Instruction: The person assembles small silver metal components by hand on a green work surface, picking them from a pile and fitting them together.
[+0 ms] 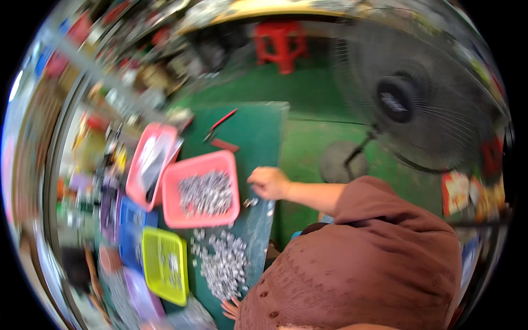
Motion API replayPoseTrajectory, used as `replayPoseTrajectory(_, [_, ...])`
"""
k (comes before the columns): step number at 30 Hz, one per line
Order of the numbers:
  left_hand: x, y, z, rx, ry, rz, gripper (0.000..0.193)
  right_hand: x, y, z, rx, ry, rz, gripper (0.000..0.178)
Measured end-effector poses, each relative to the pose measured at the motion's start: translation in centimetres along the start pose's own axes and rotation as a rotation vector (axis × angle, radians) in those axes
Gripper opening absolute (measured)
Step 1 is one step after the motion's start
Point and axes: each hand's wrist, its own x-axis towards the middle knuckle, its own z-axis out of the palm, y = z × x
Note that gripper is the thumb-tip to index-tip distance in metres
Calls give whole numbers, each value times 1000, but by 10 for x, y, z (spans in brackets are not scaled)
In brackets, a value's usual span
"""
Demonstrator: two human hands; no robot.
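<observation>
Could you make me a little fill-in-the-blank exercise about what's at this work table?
1. The right hand is beside a ____ basket holding many small pieces.
2. The left hand is by a loose heap lying on a ____ tabletop.
3. The colour of the stool beyond the table is ____.
4. The large fan stands on the ____.

Missing words: pink; green; red; floor.
</observation>
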Motion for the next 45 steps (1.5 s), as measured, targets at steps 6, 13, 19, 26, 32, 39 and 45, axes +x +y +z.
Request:
replayPoseTrajectory(6, [116,26,-17,-220,163,80,72,-87,-44,-102,168,-102,151,20])
replayPoseTrajectory(13, [206,171,-42,-596,140,543,77,-366,28,-277,-8,-646,1039,26])
replayPoseTrajectory(19, [167,331,-90,-410,-492,684,59,-405,72,-495,-371,-296,1196,27])
replayPoseTrajectory(26, [109,390,-105,-359,-934,523,49,-397,97,-584,-198,-351,1082,38])
replayPoseTrajectory(32, [40,297,-63,-250,-1265,-48,48,-424,146,-666,-103,-530,1076,41])
replayPoseTrajectory(39, [3,431,-94,-238,-1303,-271,43,-381,270,-822,-239,-326,1180,36])
replayPoseTrajectory(45, [45,665,-99,-457,-1271,-100,39,-375,348,-948,-185,-2,977,30])
